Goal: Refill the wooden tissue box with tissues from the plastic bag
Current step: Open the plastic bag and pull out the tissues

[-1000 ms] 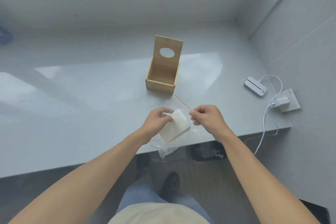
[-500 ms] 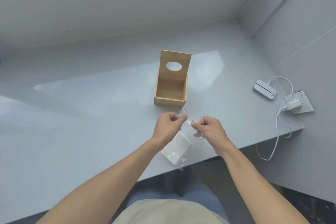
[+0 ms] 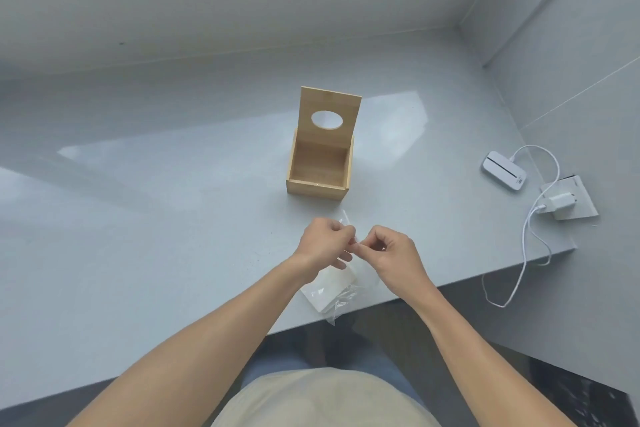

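The wooden tissue box (image 3: 320, 168) stands open on the grey table, its lid with an oval hole tilted upright at the back; its inside is bare wood. Just in front of it, near the table's front edge, lies a clear plastic bag (image 3: 341, 300) with a white stack of tissues (image 3: 329, 289) inside. My left hand (image 3: 325, 243) and my right hand (image 3: 394, 255) meet above the bag, both pinching its top edge between fingertips. A clear flap of the bag sticks up between them.
A white flat device (image 3: 504, 170) lies at the right, wired by a white cable (image 3: 526, 243) to a charger (image 3: 561, 203) in a socket plate. The cable hangs over the table's right front edge (image 3: 485, 274). Walls close off the back and right.
The bag of tissues has come down from in front of me onto the table. My hands have closed together on the bag's top edge. The red strip is no longer seen.
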